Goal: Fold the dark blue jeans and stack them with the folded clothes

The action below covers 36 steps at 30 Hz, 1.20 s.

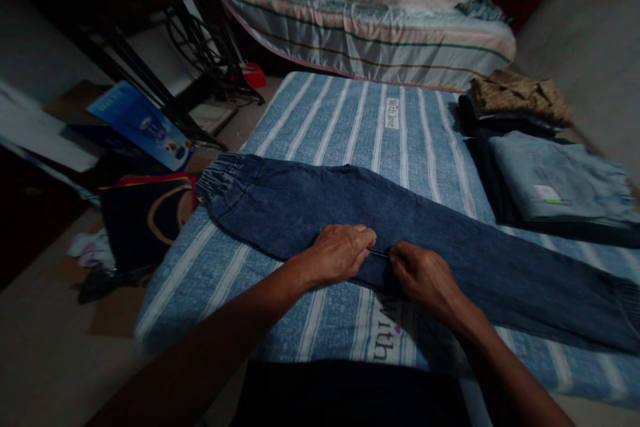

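A pair of dark blue jeans [310, 203] lies lengthwise across a striped blue cloth, its legs laid together and its gathered elastic waist to the left. The cuff end reaches the right edge of the view. My left hand [343, 250] is closed on the denim near the middle of the near side. Close beside it, my right hand [417, 273] also pinches the fabric, with a short dark fold or seam line stretched between the two hands. The fingertips of both hands are partly hidden against the cloth.
The blue striped cloth [320, 113] covers the surface under the jeans. Folded light jeans [540, 167] and a patterned brown garment [520, 97] are stacked at right. Behind stands a draped bed [370, 47]. A blue box [143, 123] and a dark bag [137, 227] sit at left.
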Each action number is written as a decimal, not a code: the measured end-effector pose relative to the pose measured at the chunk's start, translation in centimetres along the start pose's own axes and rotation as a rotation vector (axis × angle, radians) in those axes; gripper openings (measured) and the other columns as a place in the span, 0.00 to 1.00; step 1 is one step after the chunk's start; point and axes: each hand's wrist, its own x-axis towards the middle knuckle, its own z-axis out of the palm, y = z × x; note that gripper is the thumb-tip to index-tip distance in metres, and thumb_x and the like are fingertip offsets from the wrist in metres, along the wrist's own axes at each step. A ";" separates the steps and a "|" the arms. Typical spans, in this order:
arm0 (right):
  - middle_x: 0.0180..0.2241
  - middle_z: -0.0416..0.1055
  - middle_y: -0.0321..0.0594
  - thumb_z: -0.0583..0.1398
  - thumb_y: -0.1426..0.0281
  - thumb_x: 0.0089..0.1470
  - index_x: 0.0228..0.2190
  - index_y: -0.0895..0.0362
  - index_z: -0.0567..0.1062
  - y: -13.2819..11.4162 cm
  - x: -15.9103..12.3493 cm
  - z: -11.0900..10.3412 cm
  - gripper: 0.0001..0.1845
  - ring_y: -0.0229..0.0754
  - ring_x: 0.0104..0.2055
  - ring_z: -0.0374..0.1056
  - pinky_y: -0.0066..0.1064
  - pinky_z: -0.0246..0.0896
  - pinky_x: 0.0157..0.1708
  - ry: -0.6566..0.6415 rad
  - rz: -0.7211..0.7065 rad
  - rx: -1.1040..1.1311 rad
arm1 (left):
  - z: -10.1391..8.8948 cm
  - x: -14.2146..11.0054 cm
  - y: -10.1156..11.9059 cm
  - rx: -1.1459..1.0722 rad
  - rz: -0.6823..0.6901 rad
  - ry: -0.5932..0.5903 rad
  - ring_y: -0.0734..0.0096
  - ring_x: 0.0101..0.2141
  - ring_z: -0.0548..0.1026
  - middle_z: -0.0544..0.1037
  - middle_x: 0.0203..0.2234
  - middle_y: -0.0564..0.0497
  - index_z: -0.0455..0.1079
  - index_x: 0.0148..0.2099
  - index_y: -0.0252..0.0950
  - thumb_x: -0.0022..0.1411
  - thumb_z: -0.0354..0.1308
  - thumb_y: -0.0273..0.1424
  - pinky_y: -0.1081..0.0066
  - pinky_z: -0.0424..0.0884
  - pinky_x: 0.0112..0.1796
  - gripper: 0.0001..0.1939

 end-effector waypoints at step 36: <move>0.22 0.67 0.34 0.55 0.61 0.54 0.28 0.55 0.69 1.6 -0.1 1.1 0.10 0.37 0.24 0.62 0.27 0.51 0.25 0.113 0.053 0.356 | 0.4 0.4 1.5 -0.055 -0.238 0.109 0.66 0.33 0.73 0.76 0.31 0.52 0.66 0.37 0.38 0.53 0.51 0.24 0.70 0.63 0.32 0.08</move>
